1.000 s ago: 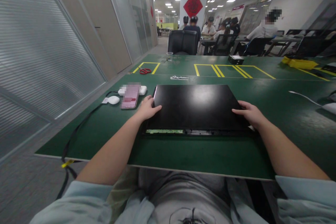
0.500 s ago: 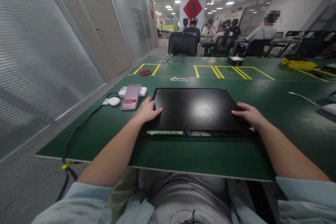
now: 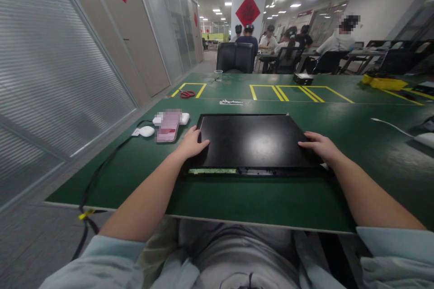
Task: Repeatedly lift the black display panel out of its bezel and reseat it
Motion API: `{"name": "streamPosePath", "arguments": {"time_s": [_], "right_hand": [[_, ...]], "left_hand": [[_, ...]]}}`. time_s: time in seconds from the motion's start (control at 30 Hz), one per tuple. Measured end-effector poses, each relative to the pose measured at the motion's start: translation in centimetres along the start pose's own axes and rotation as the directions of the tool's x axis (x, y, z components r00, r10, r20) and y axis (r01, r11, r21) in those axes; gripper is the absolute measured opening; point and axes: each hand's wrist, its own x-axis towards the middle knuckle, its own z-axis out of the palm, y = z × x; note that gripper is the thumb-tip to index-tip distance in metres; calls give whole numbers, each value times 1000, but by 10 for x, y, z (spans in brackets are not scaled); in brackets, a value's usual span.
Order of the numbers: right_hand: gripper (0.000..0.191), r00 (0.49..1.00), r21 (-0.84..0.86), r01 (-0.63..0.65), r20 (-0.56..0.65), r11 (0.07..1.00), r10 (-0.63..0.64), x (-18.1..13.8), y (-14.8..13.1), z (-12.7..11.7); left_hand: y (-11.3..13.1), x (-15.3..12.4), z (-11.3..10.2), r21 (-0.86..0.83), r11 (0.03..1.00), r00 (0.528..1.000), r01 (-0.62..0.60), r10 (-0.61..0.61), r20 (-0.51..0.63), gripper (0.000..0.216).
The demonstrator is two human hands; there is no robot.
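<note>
On my feed, the green counter [image 3: 264, 198] spread widest, and the flat black panel [image 3: 251, 142] lay on it at twelve o'clock. I had the left grip [image 3: 190, 145] closed on the panel's nine o'clock edge and the right grip [image 3: 323, 149] closed on its three o'clock edge, each thumb [image 3: 204, 144] over the top face. The pink phone [image 3: 169, 127] rested at ten o'clock from the panel, near my left grip, and the red-handled scissors [image 3: 187, 95] lay farther off toward eleven.

Loose, pale-blue sleeves [image 3: 96, 267] with broad, smooth cuffs [image 3: 117, 244] are worn; between them, a creased grey garment [image 3: 233, 235] is seen, marked by thin dark lines [image 3: 250, 277].
</note>
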Motion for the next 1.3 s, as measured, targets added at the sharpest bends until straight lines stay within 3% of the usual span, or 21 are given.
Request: {"name": "streamPosePath", "arguments": {"time_s": [0.17,0.3,0.53,0.9,1.17,1.3], "right_hand": [[38,995,131,-84,61,988,77,2,1,1],[45,988,129,-116,117,985,101,5,4,1],[38,998,48,-23,55,999,21,7,6,1],[42,986,-213,129,128,968,-104,-4,-11,5],[45,997,132,-55,70,990,46,-8,-7,3],[39,1000,113,-19,-4,993,20,-7,-10,-6]], "left_hand": [[0,0,0,1,1000,1000,3,-3,2,62],[1,0,-1,11,1000,1000,9,-9,16,62],[-2,2,1,19,1000,1000,-2,2,7,59],[-2,3,2,47,999,1000,-16,16,14,65],[-9,5,0,28,999,999,-31,30,27,67],[-10,3,-7,2,1000,999,-20,20,-37,68]]}}
